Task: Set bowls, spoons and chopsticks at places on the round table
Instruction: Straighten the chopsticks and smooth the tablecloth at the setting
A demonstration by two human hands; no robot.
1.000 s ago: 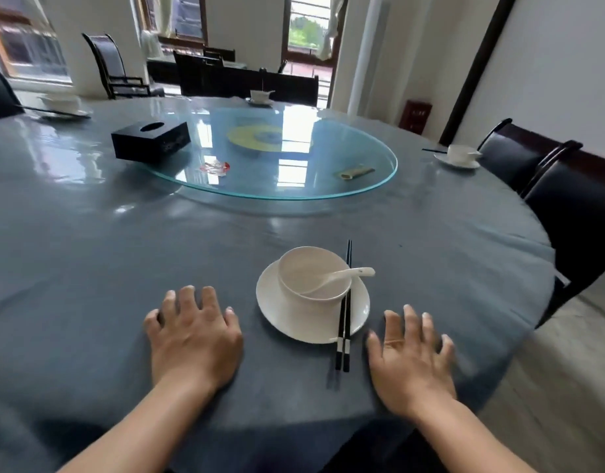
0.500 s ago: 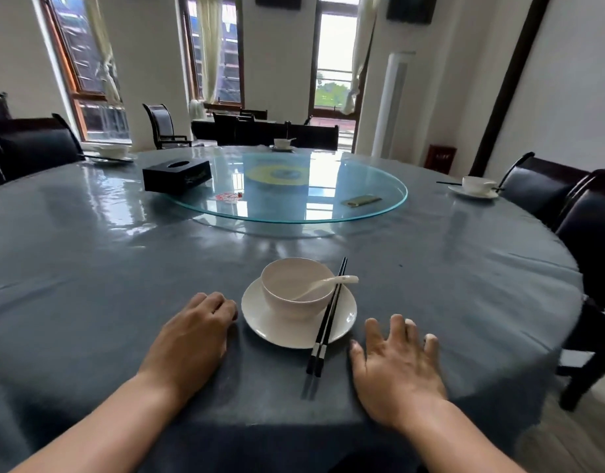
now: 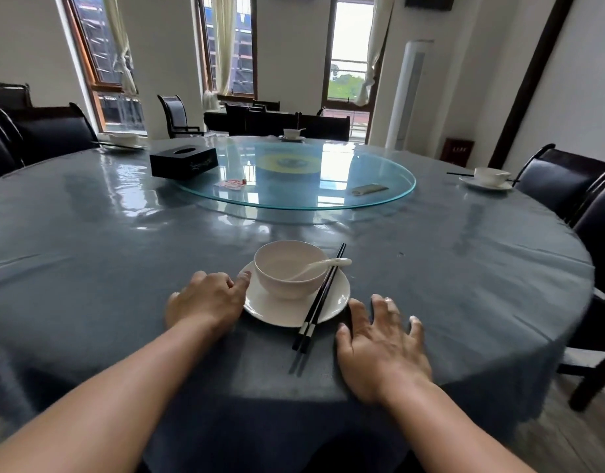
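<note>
A white bowl [image 3: 287, 269] with a white spoon [image 3: 319, 266] in it stands on a white saucer [image 3: 331, 307] near the front edge of the round table [image 3: 89, 268]. Black chopsticks [image 3: 319, 297] lie slanted over the saucer's right side, their tips pointing away from me. My left hand [image 3: 205, 298] rests on the cloth with its fingers curled, and its thumb touches the saucer's left rim. Just right of the chopsticks' near ends, my right hand [image 3: 379, 339] lies flat with its fingers spread.
A glass turntable [image 3: 379, 196] in the middle carries a black tissue box [image 3: 183, 162] and two small items. Three more settings stand at the far right [image 3: 487, 177], back [image 3: 293, 134] and far left [image 3: 123, 139]. Dark chairs stand at the right [image 3: 567, 186] and left [image 3: 38, 131].
My left hand's fingers have curled and the hand has slid right up to the saucer's rim. The view has tilted up. The right hand stays flat beside the chopsticks.
</note>
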